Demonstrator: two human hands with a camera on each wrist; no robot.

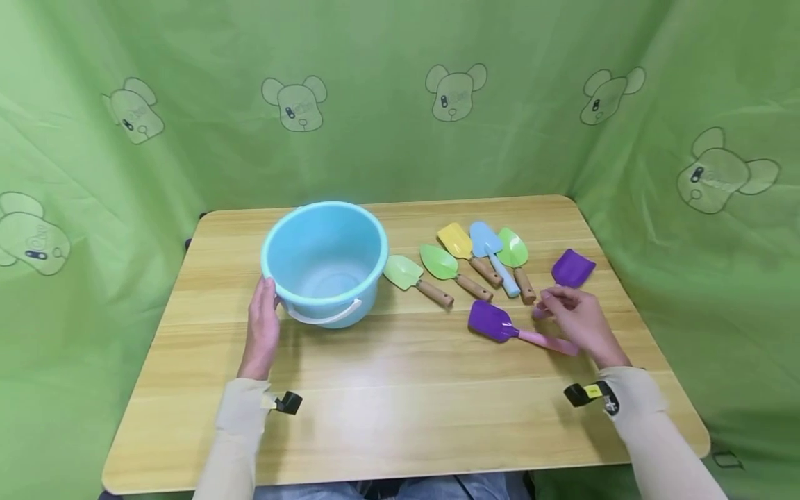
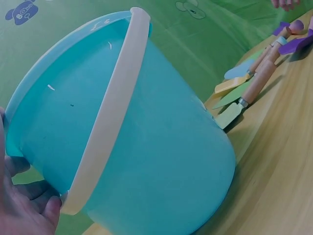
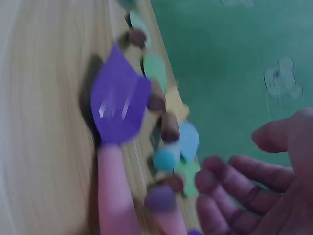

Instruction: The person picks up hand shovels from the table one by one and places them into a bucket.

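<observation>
A light blue bucket (image 1: 367,300) with a white handle (image 1: 321,320) stands upright on the table. My left hand (image 1: 261,330) rests against its left side, fingers along the outer wall below the rim. To the right, a purple shovel (image 1: 490,321) with a pink handle lies flat. Over that handle's end hovers my right hand (image 1: 581,323), fingers loosely bent and holding nothing in the right wrist view. Beyond it lies a second purple shovel (image 1: 573,269), its handle partly hidden by the hand and its purple tip (image 1: 540,314) showing beside the fingertips.
Between bucket and right hand lie a pale green trowel (image 1: 403,271), a green trowel (image 1: 439,262), a yellow shovel (image 1: 455,240), a blue trowel (image 1: 485,239) and another green trowel (image 1: 514,248). Green curtains (image 1: 400,153) surround the wooden table (image 1: 400,417) at the back and sides.
</observation>
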